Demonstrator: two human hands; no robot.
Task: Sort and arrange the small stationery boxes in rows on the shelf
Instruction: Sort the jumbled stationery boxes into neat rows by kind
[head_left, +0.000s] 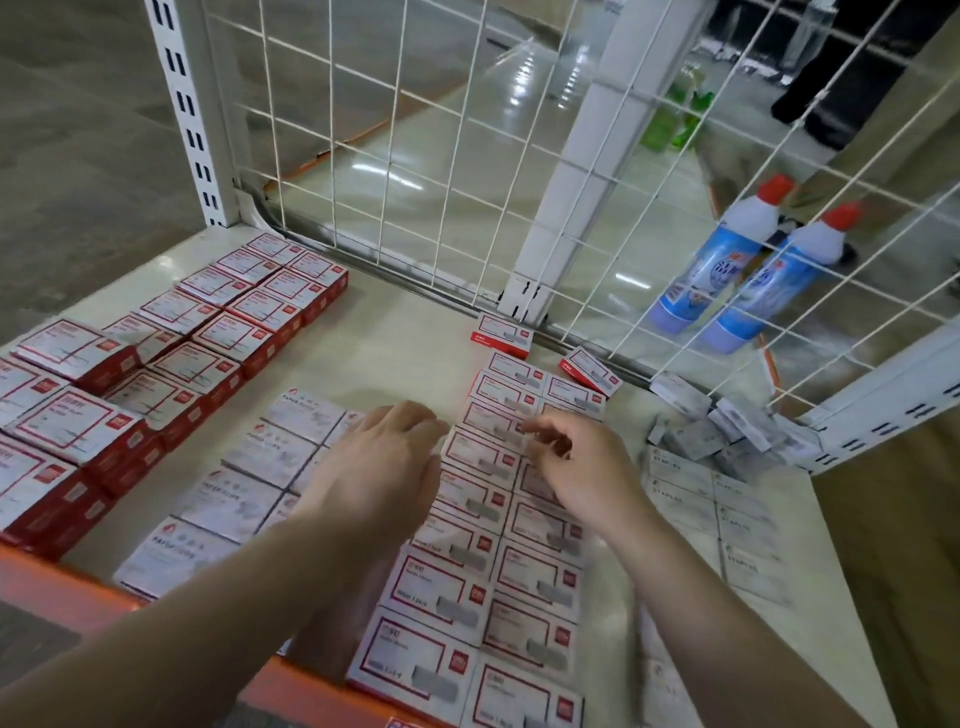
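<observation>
Two loose red-edged boxes (590, 370) lie just beyond right hand (582, 462), nearer it than left hand (384, 462); both hands relaxed, holding nothing

Two bare forearms reach in from the bottom edge, each ending in one of the person's hands: the left hand (382, 462) and the right hand (584, 462). No sleeve covers either forearm as far back as the frame shows (the upper arms lie outside it). Both wrists are bare, and the fingers carry no rings that can be made out.
</observation>
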